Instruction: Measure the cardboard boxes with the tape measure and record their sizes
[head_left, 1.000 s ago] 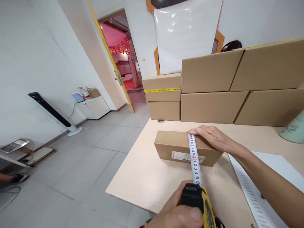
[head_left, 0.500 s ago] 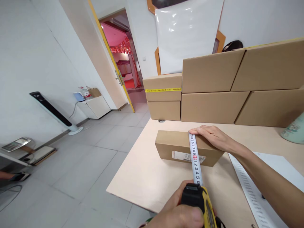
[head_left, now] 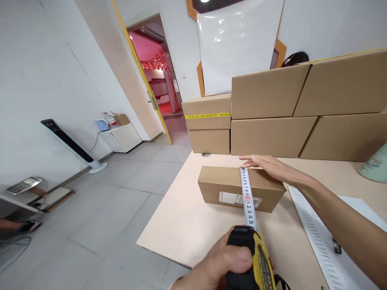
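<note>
My left hand (head_left: 223,259) is wrapped round a yellow and black tape measure (head_left: 250,257), low in front of me, with the thumb on its top. Its white blade (head_left: 247,193) runs out over the top and near face of a small brown cardboard box (head_left: 220,177). My right hand (head_left: 269,166) lies over the box's far top edge, its fingertips at the blade's end and one finger stretched out above. The blade passes in front of a white label (head_left: 231,198) on the box's near side.
Large cardboard boxes (head_left: 272,135) are stacked along the table's (head_left: 172,225) back edge, with a head partly visible behind. On the right lie printed paper (head_left: 314,237) and a black pen (head_left: 336,245), near a pale green container (head_left: 375,167). Another person's hand (head_left: 27,225) shows at far left.
The tape measure has moved slightly up towards the box, so less blade shows. One finger of my right hand has lifted off the box's edge. The box has stayed put.
</note>
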The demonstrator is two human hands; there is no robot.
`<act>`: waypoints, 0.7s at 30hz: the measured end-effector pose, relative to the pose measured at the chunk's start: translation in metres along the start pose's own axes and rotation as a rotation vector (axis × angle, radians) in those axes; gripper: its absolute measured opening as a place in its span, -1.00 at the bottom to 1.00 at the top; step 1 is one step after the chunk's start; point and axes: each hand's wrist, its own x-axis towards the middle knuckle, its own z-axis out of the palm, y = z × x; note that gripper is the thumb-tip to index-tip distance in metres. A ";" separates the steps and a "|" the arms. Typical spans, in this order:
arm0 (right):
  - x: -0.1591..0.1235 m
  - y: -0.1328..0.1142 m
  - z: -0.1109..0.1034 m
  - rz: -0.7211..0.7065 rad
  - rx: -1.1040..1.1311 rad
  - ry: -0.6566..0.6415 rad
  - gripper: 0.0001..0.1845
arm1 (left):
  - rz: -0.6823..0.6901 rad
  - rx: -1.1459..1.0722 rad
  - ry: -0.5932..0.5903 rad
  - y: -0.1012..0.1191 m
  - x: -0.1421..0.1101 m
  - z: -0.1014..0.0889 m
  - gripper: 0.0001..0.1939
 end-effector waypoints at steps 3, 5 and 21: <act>0.004 0.001 -0.003 0.007 0.025 -0.041 -0.38 | -0.001 0.010 -0.009 0.003 0.000 0.001 -0.57; 0.005 0.002 -0.004 -0.004 0.035 -0.044 -0.38 | 0.010 0.013 -0.009 0.003 0.000 0.000 -0.55; 0.002 -0.006 -0.005 -0.035 0.094 -0.046 -0.36 | -0.037 -0.104 -0.011 0.003 0.000 0.001 -0.43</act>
